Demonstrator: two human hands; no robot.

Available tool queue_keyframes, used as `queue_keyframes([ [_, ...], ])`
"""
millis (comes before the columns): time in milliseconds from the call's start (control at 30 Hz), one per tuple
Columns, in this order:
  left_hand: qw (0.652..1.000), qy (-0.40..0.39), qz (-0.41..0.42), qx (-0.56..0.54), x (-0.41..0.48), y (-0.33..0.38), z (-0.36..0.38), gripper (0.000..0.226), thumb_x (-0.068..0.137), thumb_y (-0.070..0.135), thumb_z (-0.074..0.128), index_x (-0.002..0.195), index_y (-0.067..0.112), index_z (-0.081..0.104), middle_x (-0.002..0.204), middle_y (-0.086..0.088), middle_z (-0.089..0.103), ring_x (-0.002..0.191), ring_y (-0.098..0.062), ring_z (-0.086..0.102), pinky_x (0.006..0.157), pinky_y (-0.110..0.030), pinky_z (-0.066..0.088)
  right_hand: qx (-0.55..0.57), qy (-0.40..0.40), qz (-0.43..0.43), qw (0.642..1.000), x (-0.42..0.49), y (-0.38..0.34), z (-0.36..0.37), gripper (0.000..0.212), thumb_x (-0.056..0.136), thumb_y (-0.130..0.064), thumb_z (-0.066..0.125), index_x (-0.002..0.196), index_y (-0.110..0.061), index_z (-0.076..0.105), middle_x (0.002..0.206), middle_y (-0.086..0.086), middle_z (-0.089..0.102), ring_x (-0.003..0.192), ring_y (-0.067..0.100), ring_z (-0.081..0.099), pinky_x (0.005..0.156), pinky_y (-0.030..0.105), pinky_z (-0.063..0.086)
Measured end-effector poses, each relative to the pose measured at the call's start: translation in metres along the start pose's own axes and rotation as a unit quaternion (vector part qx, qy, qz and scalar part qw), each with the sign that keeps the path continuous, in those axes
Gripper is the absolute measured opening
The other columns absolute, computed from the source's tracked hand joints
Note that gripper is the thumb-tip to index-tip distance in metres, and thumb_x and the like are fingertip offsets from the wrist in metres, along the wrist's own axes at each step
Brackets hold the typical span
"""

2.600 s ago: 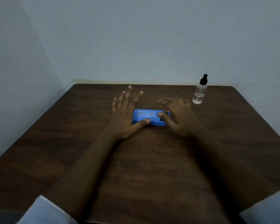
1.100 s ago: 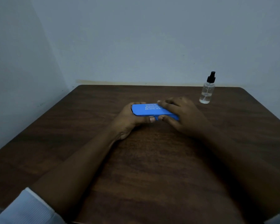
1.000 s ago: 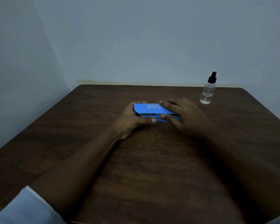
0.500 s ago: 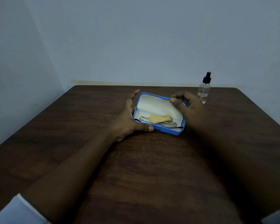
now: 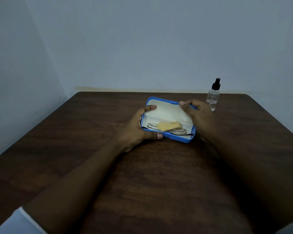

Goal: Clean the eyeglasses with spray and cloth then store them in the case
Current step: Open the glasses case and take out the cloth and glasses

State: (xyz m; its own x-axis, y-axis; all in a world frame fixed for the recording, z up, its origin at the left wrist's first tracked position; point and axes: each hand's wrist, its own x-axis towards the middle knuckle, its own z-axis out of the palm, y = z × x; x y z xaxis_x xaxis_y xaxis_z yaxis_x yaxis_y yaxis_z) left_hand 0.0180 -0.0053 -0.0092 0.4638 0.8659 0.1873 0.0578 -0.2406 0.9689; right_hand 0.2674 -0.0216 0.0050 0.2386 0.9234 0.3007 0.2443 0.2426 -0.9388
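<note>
A blue eyeglass case [image 5: 179, 138] lies open on the brown table [image 5: 142, 174], its white-lined lid tilted up at the back. Inside lie thin metal-framed eyeglasses [image 5: 178, 131] with a crumpled yellow cloth [image 5: 167, 126] on top of them. My left hand [image 5: 135, 130] grips the case's left end, thumb on the front edge and fingers on the lid's left rim. My right hand [image 5: 199, 118] holds the lid's right rim between thumb and fingers. A clear spray bottle [image 5: 213, 98] with a black nozzle stands upright behind my right hand.
The table is pushed against a pale blue wall [image 5: 142, 39] at the back, with another wall to the left. White sleeve cuffs [image 5: 24, 222] show at the bottom corners.
The case was shut and flat under my hands; both hands lifted it and swung the lid up, revealing the glasses and cloth. Since half a second ago the lid is held open.
</note>
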Motion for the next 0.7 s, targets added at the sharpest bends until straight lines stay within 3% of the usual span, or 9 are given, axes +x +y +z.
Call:
queue_keyframes([
  [133, 1.000, 0.015, 0.005, -0.001, 0.001, 0.000, 0.001, 0.100, 0.051, 0.019, 0.102, 0.137, 0.047, 0.059, 0.147, 0.007, 0.052, 0.123, -0.016, 0.066, 0.099, -0.040, 0.060, 0.020, 0.012, -0.019, 1.000, -0.001, 0.004, -0.002, 0.040, 0.081, -0.075, 0.072, 0.097, -0.039, 0.077, 0.103, -0.012, 0.078, 0.100, 0.012, 0.074, 0.093, 0.052, 0.061],
  [200, 1.000, 0.027, 0.006, -0.003, 0.002, -0.001, 0.000, 0.101, 0.051, 0.019, 0.103, 0.136, 0.049, 0.058, 0.146, 0.007, 0.053, 0.123, -0.016, 0.066, 0.099, -0.039, 0.060, 0.037, 0.051, -0.053, 0.997, -0.002, -0.002, 0.000, 0.030, 0.087, -0.066, 0.067, 0.104, -0.042, 0.073, 0.107, -0.018, 0.075, 0.104, 0.005, 0.071, 0.096, 0.040, 0.060],
  [267, 0.999, 0.038, 0.009, -0.001, 0.002, -0.002, 0.000, 0.100, 0.052, 0.017, 0.103, 0.136, 0.049, 0.058, 0.145, 0.007, 0.053, 0.123, -0.016, 0.065, 0.099, -0.038, 0.060, 0.003, 0.109, -0.127, 0.986, -0.005, -0.012, 0.000, 0.026, 0.093, -0.052, 0.064, 0.115, -0.038, 0.065, 0.113, -0.021, 0.071, 0.111, 0.004, 0.067, 0.096, 0.030, 0.056],
  [333, 0.999, 0.041, 0.009, -0.004, 0.003, -0.003, -0.001, 0.100, 0.053, 0.015, 0.103, 0.136, 0.049, 0.057, 0.146, 0.007, 0.052, 0.125, -0.017, 0.064, 0.098, -0.037, 0.060, -0.102, 0.117, -0.244, 0.957, -0.012, -0.023, -0.004, 0.021, 0.097, -0.032, 0.063, 0.119, -0.029, 0.064, 0.116, -0.013, 0.067, 0.113, 0.014, 0.063, 0.096, 0.035, 0.051],
  [400, 0.999, 0.036, 0.003, -0.021, 0.004, -0.003, -0.001, 0.100, 0.053, 0.013, 0.102, 0.136, 0.048, 0.057, 0.148, 0.004, 0.052, 0.126, -0.021, 0.065, 0.097, -0.041, 0.061, -0.222, 0.037, -0.328, 0.918, -0.021, -0.034, -0.007, 0.022, 0.093, -0.021, 0.059, 0.112, -0.023, 0.069, 0.107, -0.015, 0.063, 0.107, 0.011, 0.054, 0.094, 0.041, 0.045],
  [533, 0.999, 0.032, 0.015, -0.025, 0.003, -0.003, 0.000, 0.098, 0.057, 0.007, 0.101, 0.134, 0.049, 0.058, 0.146, 0.003, 0.053, 0.120, -0.017, 0.068, 0.092, -0.037, 0.062, -0.403, -0.156, -0.303, 0.849, -0.033, -0.040, 0.000, 0.036, 0.087, -0.026, 0.054, 0.119, -0.026, 0.073, 0.109, -0.014, 0.066, 0.113, 0.016, 0.046, 0.093, 0.042, 0.027],
  [600, 0.999, 0.036, 0.020, -0.025, 0.002, -0.002, 0.001, 0.098, 0.057, 0.006, 0.101, 0.134, 0.048, 0.058, 0.145, 0.004, 0.053, 0.119, -0.013, 0.068, 0.092, -0.035, 0.062, -0.456, -0.188, -0.287, 0.821, -0.032, -0.035, 0.005, 0.038, 0.095, -0.028, 0.055, 0.130, -0.029, 0.070, 0.118, -0.012, 0.065, 0.117, 0.017, 0.042, 0.092, 0.038, 0.020],
  [700, 0.999, 0.034, 0.015, -0.029, 0.002, -0.002, 0.001, 0.099, 0.057, 0.005, 0.101, 0.136, 0.047, 0.057, 0.144, 0.004, 0.053, 0.118, -0.014, 0.068, 0.092, -0.038, 0.062, -0.441, -0.182, -0.272, 0.836, -0.031, -0.034, 0.006, 0.031, 0.100, -0.028, 0.058, 0.128, -0.031, 0.072, 0.118, -0.011, 0.066, 0.117, 0.018, 0.044, 0.091, 0.039, 0.021],
])
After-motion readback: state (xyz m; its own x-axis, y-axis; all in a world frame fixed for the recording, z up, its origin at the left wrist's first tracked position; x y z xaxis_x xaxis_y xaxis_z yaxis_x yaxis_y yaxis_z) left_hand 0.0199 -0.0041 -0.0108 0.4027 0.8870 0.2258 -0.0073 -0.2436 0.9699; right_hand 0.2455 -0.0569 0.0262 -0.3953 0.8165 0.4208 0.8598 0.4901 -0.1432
